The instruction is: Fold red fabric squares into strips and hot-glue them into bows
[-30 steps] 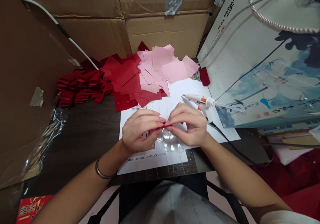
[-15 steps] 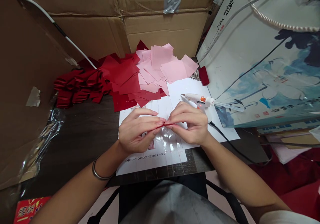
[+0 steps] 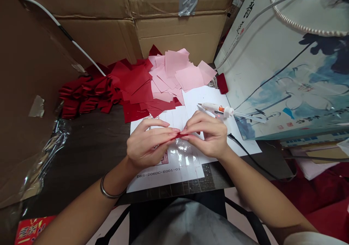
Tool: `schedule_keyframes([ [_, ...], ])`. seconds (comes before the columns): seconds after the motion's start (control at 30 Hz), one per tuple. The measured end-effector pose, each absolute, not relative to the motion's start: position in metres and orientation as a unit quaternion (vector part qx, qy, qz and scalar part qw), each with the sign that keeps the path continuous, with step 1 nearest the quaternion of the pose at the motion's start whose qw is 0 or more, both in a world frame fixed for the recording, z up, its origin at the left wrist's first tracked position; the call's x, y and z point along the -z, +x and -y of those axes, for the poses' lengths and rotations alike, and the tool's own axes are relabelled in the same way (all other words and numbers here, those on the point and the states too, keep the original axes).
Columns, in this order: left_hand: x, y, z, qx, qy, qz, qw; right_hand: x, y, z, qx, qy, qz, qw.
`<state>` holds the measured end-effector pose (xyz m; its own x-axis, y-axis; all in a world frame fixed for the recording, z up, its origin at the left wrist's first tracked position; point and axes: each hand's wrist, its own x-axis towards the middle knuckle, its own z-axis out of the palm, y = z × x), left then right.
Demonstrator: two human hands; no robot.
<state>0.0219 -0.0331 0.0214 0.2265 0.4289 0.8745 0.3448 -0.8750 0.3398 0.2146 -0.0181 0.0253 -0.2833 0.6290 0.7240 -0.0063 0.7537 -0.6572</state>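
- Since half a second ago, I notice that the left hand [image 3: 147, 145] has shifted slightly toward 9 o'clock; the right hand [image 3: 208, 134] stays almost in its place. Clock directions I give from the hands.
- Biggest in my remote view is the cardboard [image 3: 180, 35] at 12 o'clock, then the painted bag [image 3: 300, 83] at 2 o'clock.
- White sheets [image 3: 191, 174] lie below the hands.
- The red heap [image 3: 136, 83] is toward 10 to 11 o'clock, the pink heap [image 3: 177, 64] at 12.
- Both hands are clamped on one red piece, thumbs pressing against fingertips, almost meeting. I judge that light, equal pressure and level tips would keep the edge from slipping or twisting.
- The glue gun [image 3: 214, 107] is at 2 o'clock, near the right knuckles; its nozzle may be hot, so I would keep them off.
- Smallest is this red piece [image 3: 178, 135], held over the sheets between the two pinches. It looks thin and narrow, as if edge-on; the fingers cover most, so its full shape I cannot tell.
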Motion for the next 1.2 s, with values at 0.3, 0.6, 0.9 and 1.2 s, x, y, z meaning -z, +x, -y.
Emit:
schedule_keyframes([
  [0.3, -0.012, 0.026, 0.031, -0.619, 0.726, -0.289, 0.077, -0.023, 0.209, 0.021, -0.413, -0.293, 0.694, 0.512],
  [0.6, -0.009, 0.026, 0.034, -0.418, 0.574, -0.283, 0.644, -0.022, 0.213, 0.017, -0.535, -0.278, 0.634, 0.484],
  [0.9, -0.007, 0.034, 0.036, -0.513, 0.498, -0.382, 0.585, -0.022, 0.214, 0.021, -0.566, -0.337, 0.585, 0.473],
  [1.2, -0.003, 0.033, 0.036, -0.538, 0.627, -0.421, 0.374, -0.021, 0.206, 0.022, -0.472, -0.405, 0.605, 0.497],
])
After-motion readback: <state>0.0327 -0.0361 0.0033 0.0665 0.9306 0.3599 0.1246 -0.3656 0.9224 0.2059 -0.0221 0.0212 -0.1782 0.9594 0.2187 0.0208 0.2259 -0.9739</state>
